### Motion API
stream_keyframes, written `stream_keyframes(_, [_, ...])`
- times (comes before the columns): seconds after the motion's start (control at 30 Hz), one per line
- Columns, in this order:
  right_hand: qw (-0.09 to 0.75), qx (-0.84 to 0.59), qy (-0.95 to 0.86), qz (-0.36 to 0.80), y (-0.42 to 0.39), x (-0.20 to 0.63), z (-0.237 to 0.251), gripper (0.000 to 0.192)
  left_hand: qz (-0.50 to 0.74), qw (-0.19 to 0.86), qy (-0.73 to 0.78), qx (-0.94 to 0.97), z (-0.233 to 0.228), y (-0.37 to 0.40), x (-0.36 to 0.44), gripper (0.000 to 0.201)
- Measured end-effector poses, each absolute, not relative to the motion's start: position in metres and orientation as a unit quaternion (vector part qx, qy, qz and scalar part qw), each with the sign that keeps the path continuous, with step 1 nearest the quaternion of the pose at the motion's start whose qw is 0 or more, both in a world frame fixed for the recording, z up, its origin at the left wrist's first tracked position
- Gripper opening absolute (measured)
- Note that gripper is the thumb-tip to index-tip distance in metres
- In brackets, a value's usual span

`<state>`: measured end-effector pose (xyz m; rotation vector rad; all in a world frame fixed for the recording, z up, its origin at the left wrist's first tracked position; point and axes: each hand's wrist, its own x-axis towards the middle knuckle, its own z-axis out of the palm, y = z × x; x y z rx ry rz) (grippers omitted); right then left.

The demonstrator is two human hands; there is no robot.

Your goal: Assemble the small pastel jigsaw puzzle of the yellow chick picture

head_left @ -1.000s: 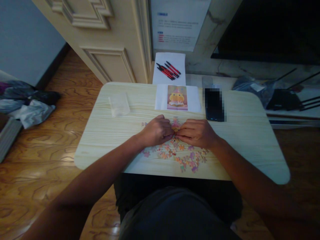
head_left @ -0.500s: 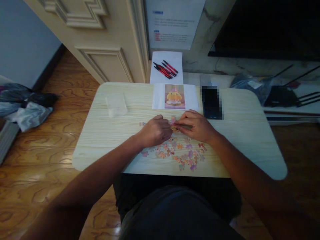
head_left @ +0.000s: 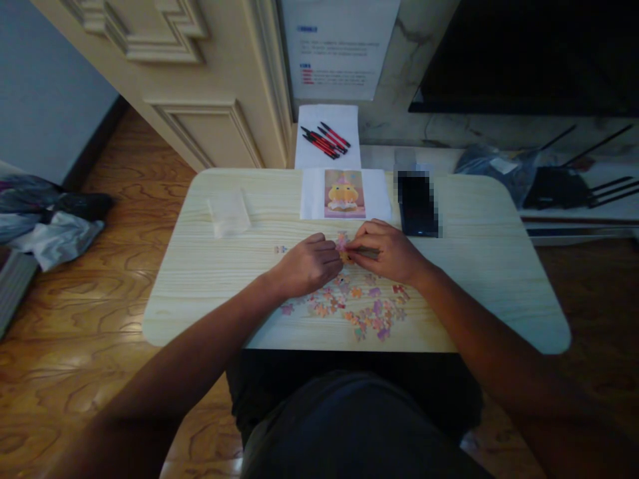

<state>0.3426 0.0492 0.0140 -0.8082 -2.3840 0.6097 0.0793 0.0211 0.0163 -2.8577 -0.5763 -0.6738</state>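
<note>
My left hand (head_left: 310, 266) is closed, its knuckles up and its fingertips turned under and hidden. Close against it, my right hand (head_left: 387, 249) pinches at a small cluster of pink and orange jigsaw puzzle pieces (head_left: 342, 241) between the two hands. The fingers cover part of that cluster, so how the pieces fit is not visible. Loose jigsaw pieces (head_left: 378, 313) in orange, pink and purple lie scattered nearer my body. Left of my left hand lies a small pair of pieces (head_left: 280, 249).
Beyond my hands lies a sheet with a printed cartoon picture (head_left: 344, 193). A black phone (head_left: 418, 205) is at its right, a translucent bag (head_left: 228, 214) at the left. Red and black pens (head_left: 327, 141) rest on paper behind the table (head_left: 479, 266).
The view has shifted slightly. Both hands stay over the same cluster, with only a slight movement of the right fingertips.
</note>
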Motion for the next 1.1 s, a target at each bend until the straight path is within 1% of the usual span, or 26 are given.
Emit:
stream_keyframes(0.23, [0.267, -0.311, -0.88, 0.239, 0.0496, 0.3422, 0.0129, 0.013, -0.215, 0.063, -0.194, -0.955, 0.0133, 0.0225, 0.0776, 0.036])
stream_keyframes(0.33, [0.269, -0.317, -0.878, 0.239, 0.0494, 0.3414, 0.012, 0.012, -0.207, 0.054, -0.197, -0.957, 0.0135, 0.0227, 0.077, 0.036])
stream_keyframes(0.43, [0.271, -0.324, -0.873, 0.245, 0.0489, 0.3406, 0.0119, 0.012, -0.224, 0.018, -0.21, -0.951, 0.0143, 0.0228, 0.0762, 0.034])
stream_keyframes(0.57, [0.271, -0.328, -0.868, 0.256, 0.0493, 0.3413, 0.0115, 0.012, -0.237, -0.046, -0.262, -0.934, 0.014, 0.0242, 0.0745, 0.023])
stream_keyframes(0.8, [0.262, -0.333, -0.862, 0.28, 0.05, 0.3426, 0.0134, 0.009, -0.219, -0.114, -0.288, -0.925, 0.0093, 0.0268, 0.0741, 0.024])
stream_keyframes(1.1, [0.264, -0.346, -0.851, 0.293, 0.049, 0.3404, 0.0153, 0.008, -0.228, -0.063, -0.245, -0.94, 0.0086, 0.0268, 0.0744, 0.029])
